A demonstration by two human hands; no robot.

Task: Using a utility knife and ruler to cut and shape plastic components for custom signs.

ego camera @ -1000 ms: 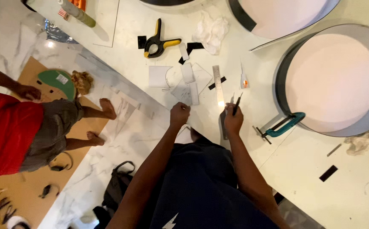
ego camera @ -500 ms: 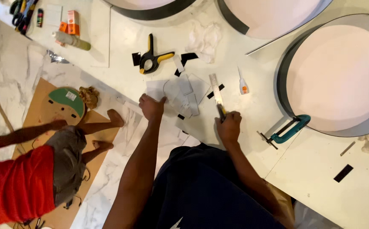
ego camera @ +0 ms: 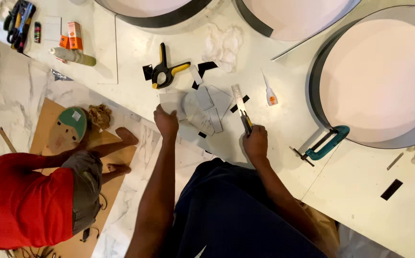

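My left hand (ego camera: 166,122) rests on the edge of a pile of grey sheet offcuts (ego camera: 200,112) on the white worktable (ego camera: 136,43), fingers curled at a grey piece. My right hand (ego camera: 255,141) grips a yellow-and-black utility knife (ego camera: 246,121) whose tip points up along a steel ruler (ego camera: 239,99). A small glue bottle (ego camera: 270,94) lies just right of the ruler. A black-and-yellow spring clamp (ego camera: 165,70) lies above the offcuts.
Large round pale panels with dark rims (ego camera: 379,76) fill the table's right and top. A teal C-clamp (ego camera: 323,145) sits at the table edge. Another person in a red shirt (ego camera: 21,203) sits on cardboard on the marble floor at left. Tools and boxes (ego camera: 66,45) lie top left.
The view has shifted. My left hand has moved left onto the grey offcuts, and my right hand with the knife has come down below the ruler. The seated person has slid toward the lower left.
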